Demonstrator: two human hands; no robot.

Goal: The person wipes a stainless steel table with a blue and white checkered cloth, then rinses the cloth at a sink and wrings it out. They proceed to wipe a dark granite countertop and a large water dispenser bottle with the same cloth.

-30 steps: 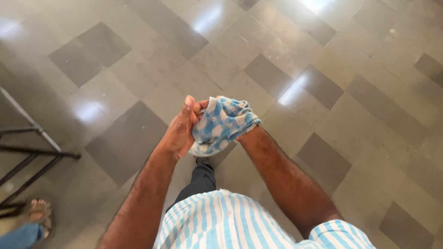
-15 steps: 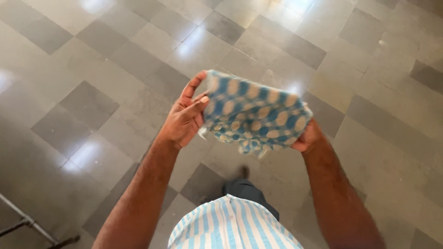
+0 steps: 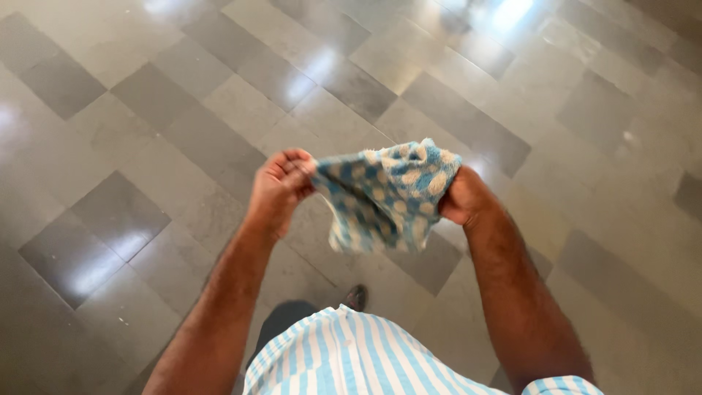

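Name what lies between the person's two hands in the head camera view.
A blue and cream checked cloth stretches between the left hand and right hand, seen in the head view.

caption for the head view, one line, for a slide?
Both hands, left hand and right hand, hold a blue-and-cream checked cloth stretched between them above a grey tiled floor.
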